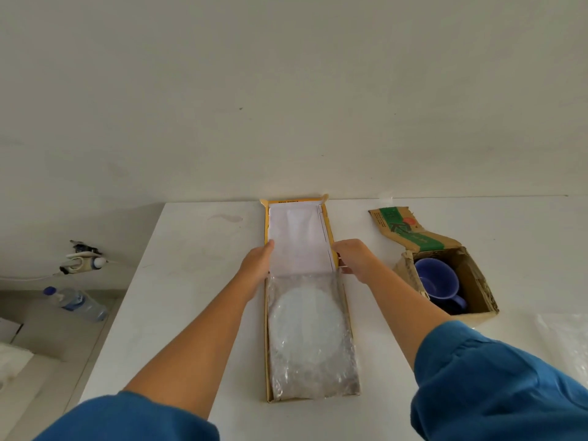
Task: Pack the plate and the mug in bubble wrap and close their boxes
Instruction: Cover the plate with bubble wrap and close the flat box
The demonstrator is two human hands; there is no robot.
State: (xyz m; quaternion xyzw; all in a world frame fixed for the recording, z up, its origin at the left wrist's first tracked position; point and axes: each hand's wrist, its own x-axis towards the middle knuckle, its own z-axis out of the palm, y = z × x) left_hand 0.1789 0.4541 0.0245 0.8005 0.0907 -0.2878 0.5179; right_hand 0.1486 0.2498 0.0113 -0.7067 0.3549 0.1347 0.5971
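Note:
A flat yellow-edged box (349, 329) lies open in the middle of the white table. Inside it lies a white plate (307, 323) under bubble wrap (318, 377). The box's lid (297, 240), white on its inner side, lies flat toward the wall. My left hand (256, 262) grips the lid's left edge and my right hand (354, 261) grips its right edge, near the hinge. To the right a brown cardboard box (477, 275) stands open with a blue mug (437, 283) lying in it, bare of wrap.
A loose sheet of bubble wrap (569, 348) lies at the table's right edge. The wall runs just behind the boxes. Left of the table, lower down, lie a plastic water bottle (76, 302) and a wall socket with a plug (84, 261).

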